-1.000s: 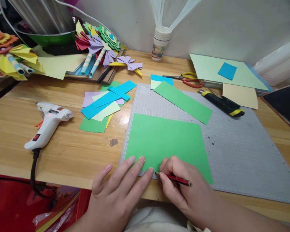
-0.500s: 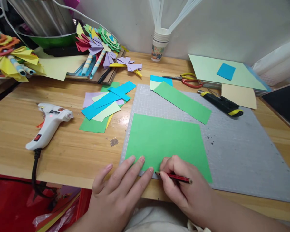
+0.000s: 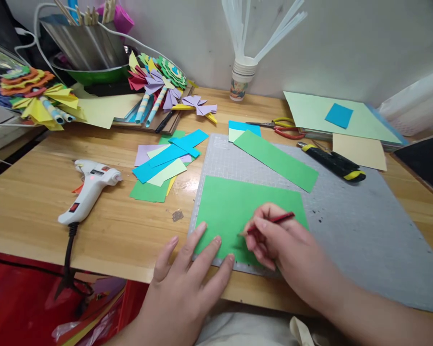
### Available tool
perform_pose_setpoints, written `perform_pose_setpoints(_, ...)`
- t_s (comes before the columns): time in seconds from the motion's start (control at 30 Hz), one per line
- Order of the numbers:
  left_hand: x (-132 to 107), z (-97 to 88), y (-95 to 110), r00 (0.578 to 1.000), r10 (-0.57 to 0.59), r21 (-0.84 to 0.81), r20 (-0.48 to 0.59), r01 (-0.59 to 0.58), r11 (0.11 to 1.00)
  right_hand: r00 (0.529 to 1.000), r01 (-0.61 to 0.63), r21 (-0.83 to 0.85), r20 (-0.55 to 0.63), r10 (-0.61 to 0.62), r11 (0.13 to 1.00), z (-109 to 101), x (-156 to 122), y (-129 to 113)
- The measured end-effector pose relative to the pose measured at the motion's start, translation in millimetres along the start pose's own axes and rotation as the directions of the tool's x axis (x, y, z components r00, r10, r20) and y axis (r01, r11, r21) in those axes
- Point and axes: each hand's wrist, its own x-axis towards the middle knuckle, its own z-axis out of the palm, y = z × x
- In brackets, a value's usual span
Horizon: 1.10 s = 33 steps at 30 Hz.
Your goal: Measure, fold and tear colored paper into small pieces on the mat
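A large sheet of green paper (image 3: 252, 202) lies on the grey cutting mat (image 3: 361, 230). My left hand (image 3: 195, 274) rests with spread fingers on the sheet's lower left part, holding nothing. In my right hand (image 3: 281, 240) is a dark red pencil (image 3: 282, 217), its point angled left over the middle of the sheet; whether the tip touches the paper I cannot tell. Above the sheet lies a green paper strip (image 3: 276, 161), set at a slant. To the right of that strip is a black and yellow utility knife (image 3: 334, 162).
A white glue gun (image 3: 90, 187) lies at left, its cord over the edge. Nearby are several coloured paper strips (image 3: 169, 156). Scissors (image 3: 277, 126), stacked paper cups (image 3: 242, 79) with white sticks, paper sheets (image 3: 310, 108) and paper flowers (image 3: 162, 86) stand towards the wall.
My right hand has lifted the pencil from the sheet's lower edge up towards its middle. My left hand remains spread on the paper. The view has shifted slightly.
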Motion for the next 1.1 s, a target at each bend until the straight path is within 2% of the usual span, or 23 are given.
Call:
perform_pose_setpoints(0.07,1,-3.5,-3,0.999,0.034,-0.002,0.041,-0.034,0.999,0.999,0.039,0.1,0.024,-0.042,0.994,7,17,-16)
perform_pose_setpoints(0.17,3,-7.9,-7,0.993,0.08,0.028,0.082,-0.083,0.996,0.989,0.086,0.059,0.114,-0.092,0.995,20,46,-32)
perform_pose_setpoints(0.27,6,-9.1,-11,0.991,0.103,0.038,0.09,-0.107,0.994,0.973,0.131,-0.126,0.204,-0.104,0.983,30,70,-34)
perform_pose_setpoints(0.37,7,-6.8,-13,0.992,0.105,0.021,0.062,-0.107,0.994,0.919,0.355,-0.336,0.298,-0.259,0.873,32,83,-29)
perform_pose_setpoints(0.47,6,-2.7,-13,0.996,0.084,0.009,0.003,-0.084,0.996,0.854,0.498,-0.398,0.381,-0.355,0.771,27,86,-22)
perform_pose_setpoints(0.63,6,1.8,-11,0.996,0.079,0.02,-0.051,-0.078,0.997,0.796,0.602,-0.493,0.424,-0.431,0.628,23,85,-17)
perform_pose_setpoints(0.7,7,2.4,-11,0.996,0.072,0.025,-0.062,-0.07,0.997,0.78,0.624,-0.506,0.45,-0.435,0.596,23,84,-18)
perform_pose_setpoints(0.97,8,6.8,-12,0.988,0.086,0.039,-0.131,-0.082,0.996,0.781,0.624,-0.543,0.459,-0.424,0.562,26,84,-21)
perform_pose_setpoints(1.1,8,6.4,-12,0.992,0.084,0.036,-0.092,-0.081,0.996,0.773,0.634,-0.555,0.47,-0.426,0.538,27,83,-21)
